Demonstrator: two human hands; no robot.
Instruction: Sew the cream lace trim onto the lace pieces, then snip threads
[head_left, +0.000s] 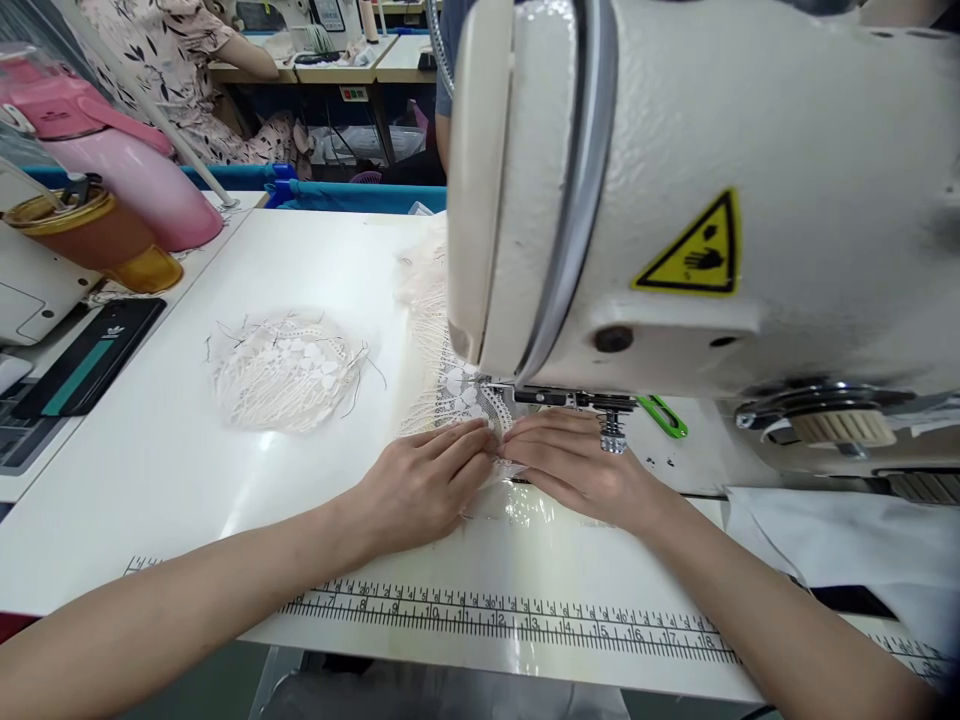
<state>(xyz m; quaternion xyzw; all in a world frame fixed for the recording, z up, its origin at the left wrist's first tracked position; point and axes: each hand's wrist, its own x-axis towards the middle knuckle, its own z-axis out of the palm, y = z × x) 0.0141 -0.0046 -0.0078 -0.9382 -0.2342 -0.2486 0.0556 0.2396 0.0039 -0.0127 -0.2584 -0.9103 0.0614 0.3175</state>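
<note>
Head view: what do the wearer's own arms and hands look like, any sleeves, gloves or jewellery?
The left forearm and right forearm are bare, with no sleeve, watch or bracelet in view. The left hand and right hand wear no gloves, and no ring shows. Some fingertips are too hidden to make out.

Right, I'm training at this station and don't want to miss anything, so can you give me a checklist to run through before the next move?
1. Left hand at the lace strip: ok, fingertips at its near end.
2. Right hand at the lace strip: ok, fingertips beside the left hand's.
3. Fingers clear of the needle: cannot tell, the needle can't be made out.
4. Separate lace piece out of the way: ok, apart on the left.
5. Its edges free of loose threads: not ok, several stick out.
6. Green tool off the lace: ok, beyond the right hand.
</note>
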